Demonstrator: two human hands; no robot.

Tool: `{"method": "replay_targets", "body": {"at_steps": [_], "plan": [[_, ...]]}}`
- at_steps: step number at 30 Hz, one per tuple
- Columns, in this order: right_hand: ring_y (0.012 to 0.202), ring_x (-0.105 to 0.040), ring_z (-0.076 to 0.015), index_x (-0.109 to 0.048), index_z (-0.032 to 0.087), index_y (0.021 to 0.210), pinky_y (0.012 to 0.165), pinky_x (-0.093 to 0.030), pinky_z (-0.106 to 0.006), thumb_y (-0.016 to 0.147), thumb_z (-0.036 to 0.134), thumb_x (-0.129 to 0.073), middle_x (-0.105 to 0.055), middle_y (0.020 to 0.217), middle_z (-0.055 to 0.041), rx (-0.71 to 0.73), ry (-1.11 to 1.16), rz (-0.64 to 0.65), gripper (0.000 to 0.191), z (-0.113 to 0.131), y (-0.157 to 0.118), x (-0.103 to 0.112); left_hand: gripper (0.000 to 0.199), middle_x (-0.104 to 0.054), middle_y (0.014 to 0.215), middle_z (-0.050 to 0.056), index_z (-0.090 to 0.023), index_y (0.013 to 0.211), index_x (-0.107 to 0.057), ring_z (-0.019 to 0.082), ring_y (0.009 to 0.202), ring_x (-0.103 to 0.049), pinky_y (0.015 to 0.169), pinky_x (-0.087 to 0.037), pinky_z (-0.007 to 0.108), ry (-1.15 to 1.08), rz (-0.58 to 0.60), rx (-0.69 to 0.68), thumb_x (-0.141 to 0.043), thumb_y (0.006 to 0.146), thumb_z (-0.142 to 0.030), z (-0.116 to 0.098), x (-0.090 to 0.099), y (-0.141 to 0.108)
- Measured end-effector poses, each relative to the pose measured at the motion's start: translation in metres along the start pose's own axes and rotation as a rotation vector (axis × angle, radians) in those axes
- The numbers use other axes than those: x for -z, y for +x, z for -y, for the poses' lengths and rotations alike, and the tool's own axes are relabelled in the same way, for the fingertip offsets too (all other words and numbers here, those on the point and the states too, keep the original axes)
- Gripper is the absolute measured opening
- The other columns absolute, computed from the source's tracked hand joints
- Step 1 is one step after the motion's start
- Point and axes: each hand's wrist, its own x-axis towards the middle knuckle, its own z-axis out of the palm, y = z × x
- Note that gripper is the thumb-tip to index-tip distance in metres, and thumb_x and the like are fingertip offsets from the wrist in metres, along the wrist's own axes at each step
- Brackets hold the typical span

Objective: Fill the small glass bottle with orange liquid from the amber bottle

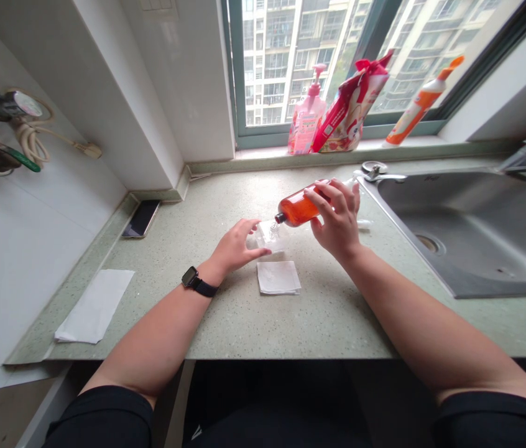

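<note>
My right hand (pixel 337 218) is wrapped round an orange-red bottle (pixel 298 207), which it holds tilted with its black neck pointing down to the left. Just below the neck is a small clear container (pixel 271 236) on the counter. My left hand (pixel 240 244), with a dark watch on the wrist, is beside that container, thumb and fingers apart; whether the fingertips touch it I cannot tell. Nearer the front lies a folded white paper square (pixel 278 277). Behind my right hand, a clear plastic item (pixel 364 224) is partly hidden.
A phone (pixel 142 219) and a white paper sheet (pixel 95 305) lie at the left. The steel sink (pixel 487 230) is at the right. On the window sill stand a pink pump bottle (pixel 307 121), a red bag (pixel 354 109) and an orange-white bottle (pixel 419 111).
</note>
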Motion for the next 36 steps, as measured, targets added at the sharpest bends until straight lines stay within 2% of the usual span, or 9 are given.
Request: {"method": "replay_targets", "body": {"at_steps": [20,36], "plan": [[0.153,-0.045,-0.0377,-0.041,0.049,0.161,0.131,-0.021,-0.075,0.088,0.007,-0.063,-0.06,0.153,-0.0027,0.0,-0.012,0.011,0.087,-0.0017,0.0001,0.001,0.068,-0.068,0.127,0.011,-0.024,0.143,-0.056,0.029,0.114,-0.069,0.098,-0.059,0.048,0.012,0.004,-0.02,-0.086,0.089,-0.052,0.0016,-0.0011,-0.0001],[0.152,-0.047,-0.0359,-0.044,0.047,0.159,0.132,-0.022,-0.074,0.088,0.006,-0.062,-0.061,0.152,-0.0034,0.04,0.001,-0.034,0.083,-0.0019,0.0008,0.0013,0.068,-0.068,0.127,0.01,-0.024,0.144,-0.056,0.029,0.114,-0.069,0.098,-0.06,0.048,0.028,0.01,-0.014,-0.084,0.09,-0.054,0.001,-0.0006,-0.0005]]}}
